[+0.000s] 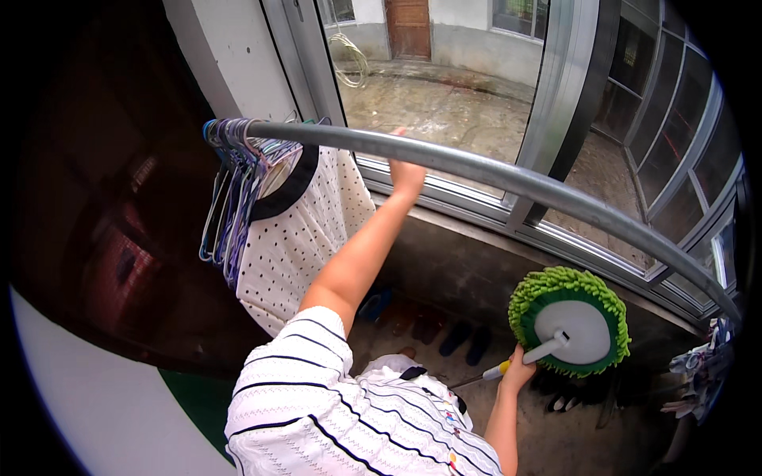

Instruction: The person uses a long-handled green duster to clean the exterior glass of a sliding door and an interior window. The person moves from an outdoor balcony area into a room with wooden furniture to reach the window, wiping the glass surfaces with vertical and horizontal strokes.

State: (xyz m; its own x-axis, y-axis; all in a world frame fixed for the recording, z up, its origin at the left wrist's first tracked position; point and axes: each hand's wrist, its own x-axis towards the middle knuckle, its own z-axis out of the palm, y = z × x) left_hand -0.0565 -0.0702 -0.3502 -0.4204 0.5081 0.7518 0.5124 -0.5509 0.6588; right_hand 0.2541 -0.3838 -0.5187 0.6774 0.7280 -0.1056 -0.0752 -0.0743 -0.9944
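My right hand [517,370] is closed round the pole of a mop [571,329], just below its head. Bright green chenille strands ring the mop's pale grey plate, which is tilted up toward me. A yellow band shows on the pole beside my fingers. My left hand [407,176] reaches out in front of the window, behind a curved grey metal rail [476,170]. The rail hides most of its fingers, and one fingertip shows above it. Whether that hand touches the rail or the window cannot be made out.
Several hangers [238,190] and a cream dotted garment [305,210] with a black band hang at the rail's left end. Shoes [454,337] line the floor under the window wall. More laundry [698,369] hangs at far right. Beyond the window frame [563,87] is a wet yard [444,111].
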